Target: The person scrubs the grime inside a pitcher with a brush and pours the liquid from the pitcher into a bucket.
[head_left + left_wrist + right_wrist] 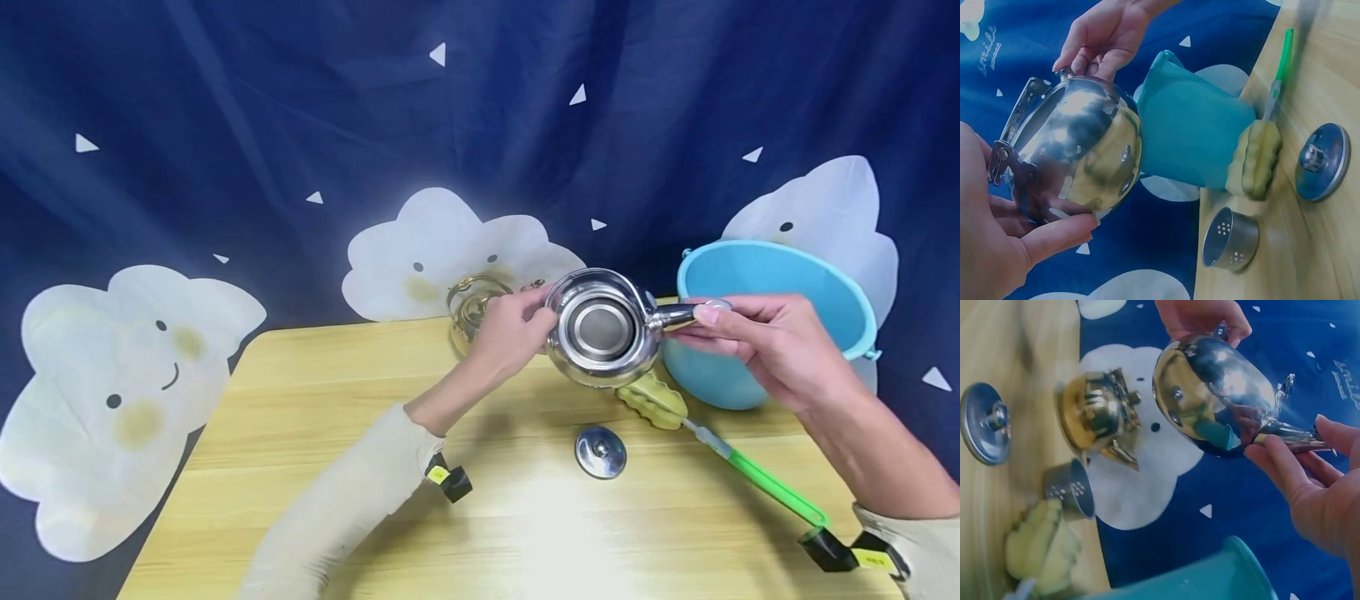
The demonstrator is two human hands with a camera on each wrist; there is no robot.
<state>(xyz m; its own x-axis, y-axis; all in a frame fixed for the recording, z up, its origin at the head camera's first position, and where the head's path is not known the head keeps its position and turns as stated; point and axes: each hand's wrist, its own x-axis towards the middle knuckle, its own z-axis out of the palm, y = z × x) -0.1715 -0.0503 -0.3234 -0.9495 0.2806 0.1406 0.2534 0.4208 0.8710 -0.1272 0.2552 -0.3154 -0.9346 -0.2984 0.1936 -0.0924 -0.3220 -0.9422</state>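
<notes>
A shiny silver teapot [600,367] is held up above the table between both hands, its round lidless mouth facing the head camera. My right hand [780,342] grips the spout [1288,436], thumb on one side and fingers on the other. On the opposite side, my left hand [510,329] holds the pot's body near the handle joint, with the thumb [1063,236] along the curved wall. The hinged handle [1019,112] lies folded down by the rim. A round metal lid [600,452] with a knob rests on the table below.
Behind the left hand stands a gold-toned teapot [1094,409]. A perforated metal strainer cup [1235,240] sits beside a yellow sponge brush [652,400] with a green handle [776,487]. A light-blue bucket [705,371] stands at the table's back right, before a dark blue curtain [300,100].
</notes>
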